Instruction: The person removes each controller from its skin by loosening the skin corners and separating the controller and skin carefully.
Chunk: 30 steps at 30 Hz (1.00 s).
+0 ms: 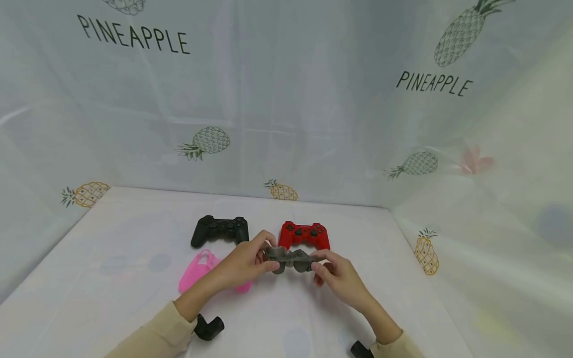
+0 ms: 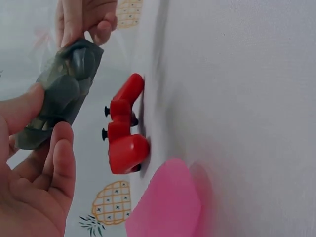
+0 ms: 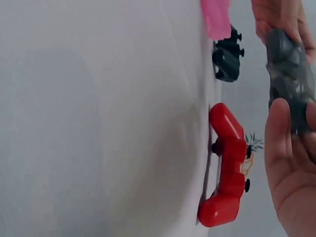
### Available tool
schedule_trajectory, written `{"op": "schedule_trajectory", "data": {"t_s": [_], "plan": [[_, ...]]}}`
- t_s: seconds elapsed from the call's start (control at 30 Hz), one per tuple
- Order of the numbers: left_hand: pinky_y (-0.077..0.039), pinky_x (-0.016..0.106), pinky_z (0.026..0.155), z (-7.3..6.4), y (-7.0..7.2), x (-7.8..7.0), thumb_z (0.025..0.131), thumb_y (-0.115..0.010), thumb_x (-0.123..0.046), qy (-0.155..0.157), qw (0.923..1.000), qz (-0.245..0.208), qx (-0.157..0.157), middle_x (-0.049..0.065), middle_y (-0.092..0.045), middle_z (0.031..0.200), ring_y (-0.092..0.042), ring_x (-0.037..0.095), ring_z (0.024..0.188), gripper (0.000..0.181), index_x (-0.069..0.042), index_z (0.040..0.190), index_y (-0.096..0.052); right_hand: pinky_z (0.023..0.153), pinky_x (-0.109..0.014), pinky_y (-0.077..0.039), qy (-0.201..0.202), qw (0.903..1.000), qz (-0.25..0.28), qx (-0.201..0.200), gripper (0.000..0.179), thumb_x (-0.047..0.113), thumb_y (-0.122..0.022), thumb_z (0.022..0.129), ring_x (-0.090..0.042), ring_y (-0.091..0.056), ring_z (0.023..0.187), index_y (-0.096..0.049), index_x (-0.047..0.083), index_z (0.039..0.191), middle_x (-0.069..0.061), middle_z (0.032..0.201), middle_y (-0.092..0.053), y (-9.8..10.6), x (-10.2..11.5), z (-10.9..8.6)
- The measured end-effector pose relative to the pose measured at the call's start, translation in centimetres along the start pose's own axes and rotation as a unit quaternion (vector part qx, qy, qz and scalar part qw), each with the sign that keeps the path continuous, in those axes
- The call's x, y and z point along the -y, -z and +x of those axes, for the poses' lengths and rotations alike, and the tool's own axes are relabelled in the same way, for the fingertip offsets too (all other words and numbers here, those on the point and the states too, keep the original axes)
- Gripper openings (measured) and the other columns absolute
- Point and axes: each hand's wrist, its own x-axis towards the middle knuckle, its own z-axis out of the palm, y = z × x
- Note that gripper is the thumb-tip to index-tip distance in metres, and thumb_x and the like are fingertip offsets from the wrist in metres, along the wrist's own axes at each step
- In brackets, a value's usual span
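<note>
Both hands hold a dark grey, see-through silicone controller cover up over the white table, one at each end. My left hand pinches its left end between thumb and fingers, and my right hand pinches the right end. In the left wrist view the soft cover appears slanted, with rounded bulges along it. Just behind the cover lies a red game controller, its thumbsticks up. A pink silicone cover rests on the table, partly hidden behind my left forearm.
A black game controller lies left of the red one. Black wrist-camera parts show by the left cuff. A white curtain printed with pineapples hangs behind the table.
</note>
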Motion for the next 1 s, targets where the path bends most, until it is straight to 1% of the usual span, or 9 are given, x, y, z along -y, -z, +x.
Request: {"op": "schedule_trajectory", "data": {"t_s": [0.07, 0.13, 0.33, 0.43, 0.5, 0.6, 0.77, 0.87, 1.0], "plan": [[-0.051, 0.027, 0.066, 0.1, -0.2, -0.1, 0.098, -0.08, -0.024, -0.01, 0.9999, 0.006, -0.008, -0.011, -0.062, 0.078, -0.057, 0.007, 0.069, 0.033, -0.025, 0.12, -0.055, 0.079, -0.034, -0.063, 0.005, 0.9997, 0.016, -0.02, 0.032, 0.017, -0.068, 0.106, -0.024, -0.075, 0.077, -0.063, 0.007, 0.137, -0.016, 0.109, -0.069, -0.4, 0.0, 0.0], [-0.051, 0.027, 0.066, 0.1, -0.4, -0.2, 0.099, -0.079, -0.023, -0.02, 0.9996, 0.011, -0.016, -0.012, -0.063, 0.078, -0.056, 0.006, 0.069, 0.028, -0.025, 0.118, -0.058, 0.081, -0.033, -0.063, 0.007, 0.9989, 0.023, -0.039, 0.035, 0.016, -0.07, 0.104, -0.025, -0.077, 0.082, -0.063, 0.008, 0.138, -0.016, 0.114, -0.068, -0.7, 0.1, 0.1], [-0.05, 0.026, 0.068, 0.2, -1.0, -0.4, 0.102, -0.074, -0.022, -0.036, 0.9981, 0.023, -0.045, -0.009, -0.065, 0.081, -0.056, 0.006, 0.073, 0.018, -0.025, 0.116, -0.063, 0.082, -0.025, -0.06, -0.006, 0.9947, -0.01, -0.102, 0.04, 0.012, -0.088, 0.088, -0.017, -0.071, 0.091, -0.072, 0.015, 0.124, -0.004, 0.111, -0.073, -1.6, 0.7, 0.4], [-0.05, 0.027, 0.07, 0.3, -1.2, -0.6, 0.103, -0.073, -0.021, -0.037, 0.9974, 0.035, -0.052, -0.012, -0.064, 0.085, -0.056, 0.007, 0.077, 0.016, -0.027, 0.116, -0.066, 0.083, -0.024, -0.059, -0.008, 0.9925, -0.028, -0.118, 0.035, 0.008, -0.087, 0.089, -0.017, -0.069, 0.09, -0.073, 0.015, 0.121, -0.002, 0.106, -0.073, -1.7, 0.9, 0.4], [-0.05, 0.027, 0.072, 0.3, -1.3, -0.6, 0.103, -0.071, -0.021, -0.034, 0.9974, 0.04, -0.05, -0.015, -0.066, 0.091, -0.057, 0.008, 0.079, 0.014, -0.028, 0.115, -0.069, 0.083, -0.024, -0.059, 0.002, 0.9922, -0.04, -0.118, 0.03, 0.005, -0.083, 0.092, -0.015, -0.069, 0.09, -0.074, 0.014, 0.119, -0.001, 0.105, -0.074, -1.7, 0.8, 0.3], [-0.052, 0.029, 0.08, 0.4, -1.3, -0.2, 0.105, -0.068, -0.021, -0.035, 0.9978, 0.039, -0.042, -0.017, -0.069, 0.101, -0.06, 0.007, 0.087, 0.011, -0.026, 0.113, -0.072, 0.084, -0.025, -0.059, 0.022, 0.9942, -0.05, -0.092, 0.026, 0.002, -0.078, 0.095, -0.015, -0.07, 0.092, -0.074, 0.013, 0.118, -0.001, 0.106, -0.074, -1.3, 0.5, 0.1], [-0.053, 0.033, 0.093, 0.3, -1.0, 0.8, 0.107, -0.064, -0.023, -0.029, 0.999, 0.026, -0.02, -0.019, -0.069, 0.108, -0.063, 0.007, 0.101, 0.01, -0.03, 0.111, -0.071, 0.077, -0.026, -0.057, 0.047, 0.9975, -0.051, -0.012, 0.02, 0.004, -0.072, 0.1, -0.015, -0.067, 0.086, -0.073, 0.013, 0.118, -0.004, 0.104, -0.072, -0.2, 0.8, 0.2], [-0.052, 0.035, 0.096, 0.1, -0.7, 1.1, 0.107, -0.064, -0.023, -0.026, 0.9995, 0.016, -0.012, -0.021, -0.069, 0.109, -0.062, 0.008, 0.104, 0.011, -0.032, 0.111, -0.07, 0.077, -0.027, -0.056, 0.035, 0.998, -0.037, 0.038, 0.018, 0.009, -0.071, 0.102, -0.013, -0.066, 0.087, -0.074, 0.014, 0.119, -0.003, 0.105, -0.073, 0.4, 0.8, 0.4], [-0.052, 0.035, 0.096, 0.2, -0.6, 1.1, 0.108, -0.062, -0.025, -0.029, 0.9996, 0.007, 0.001, -0.02, -0.068, 0.11, -0.062, 0.01, 0.104, 0.011, -0.031, 0.112, -0.069, 0.086, -0.029, -0.057, 0.008, 0.9966, -0.007, 0.082, 0.019, 0.01, -0.07, 0.103, -0.014, -0.068, 0.097, -0.073, 0.013, 0.121, -0.004, 0.111, -0.074, 0.9, 0.6, 0.3]]}}
